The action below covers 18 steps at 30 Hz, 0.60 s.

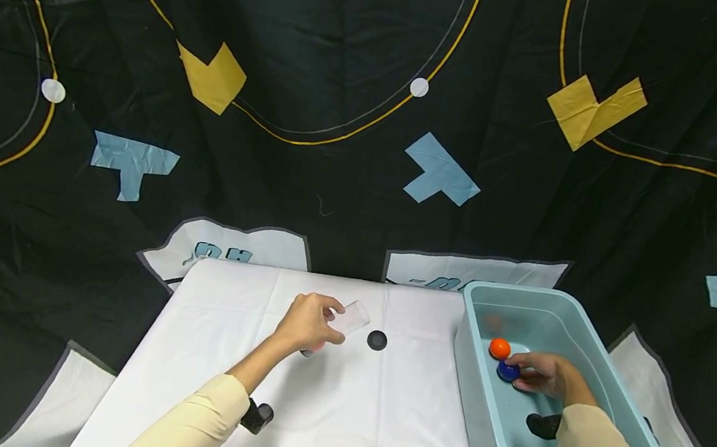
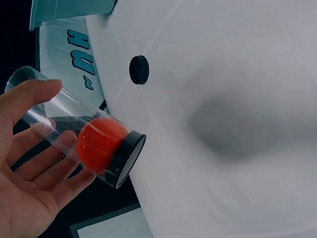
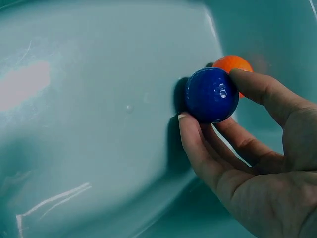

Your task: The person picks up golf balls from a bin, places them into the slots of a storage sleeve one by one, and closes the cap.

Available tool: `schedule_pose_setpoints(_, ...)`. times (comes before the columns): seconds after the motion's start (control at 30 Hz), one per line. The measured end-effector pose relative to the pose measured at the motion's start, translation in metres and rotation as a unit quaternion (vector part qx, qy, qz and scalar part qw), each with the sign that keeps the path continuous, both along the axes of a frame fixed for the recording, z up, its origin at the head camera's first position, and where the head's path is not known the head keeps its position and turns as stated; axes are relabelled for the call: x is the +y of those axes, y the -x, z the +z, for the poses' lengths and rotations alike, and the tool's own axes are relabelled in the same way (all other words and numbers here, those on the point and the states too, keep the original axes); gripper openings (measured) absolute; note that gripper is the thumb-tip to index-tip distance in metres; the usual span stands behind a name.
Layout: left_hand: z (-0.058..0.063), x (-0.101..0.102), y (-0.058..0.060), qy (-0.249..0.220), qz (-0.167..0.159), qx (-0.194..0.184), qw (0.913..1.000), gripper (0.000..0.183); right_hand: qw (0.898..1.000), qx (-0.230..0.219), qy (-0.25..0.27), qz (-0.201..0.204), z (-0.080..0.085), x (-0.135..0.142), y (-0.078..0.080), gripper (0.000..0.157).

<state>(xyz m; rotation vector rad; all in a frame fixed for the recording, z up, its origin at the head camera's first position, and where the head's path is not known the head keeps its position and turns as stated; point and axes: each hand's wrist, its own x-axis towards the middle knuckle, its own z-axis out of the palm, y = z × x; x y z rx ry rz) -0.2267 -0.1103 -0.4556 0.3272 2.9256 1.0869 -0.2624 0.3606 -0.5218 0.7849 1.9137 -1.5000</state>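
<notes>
In the left hand, a clear plastic tube lies tilted, fingers and thumb curled round it; a red ball sits inside, against the black cap closing the lower end. Just right of that hand, a flat black round lid lies on the white cloth-covered table. Well apart from the left, the right hand reaches inside a pale blue-green plastic bin, thumb and fingers pinching a glossy dark blue ball; whether that ball is clear of the bin floor cannot be told. Just beyond the right fingertips, near the blue ball, is a bright orange ball.
</notes>
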Motion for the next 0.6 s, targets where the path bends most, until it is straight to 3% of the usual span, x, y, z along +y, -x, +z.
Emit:
schedule_pose_setpoints(0.3,0.002,0.001,0.001,0.000,0.001,0.004,1.0000,0.043,0.999,0.022,0.032,0.037,0.013,0.002,0.002,0.056)
schedule_pose_setpoints(0.6,0.002,0.002,0.000,0.008,0.002,0.004,1.0000,0.043,0.997,0.036,0.039,0.052,0.035,0.004,0.004,0.063)
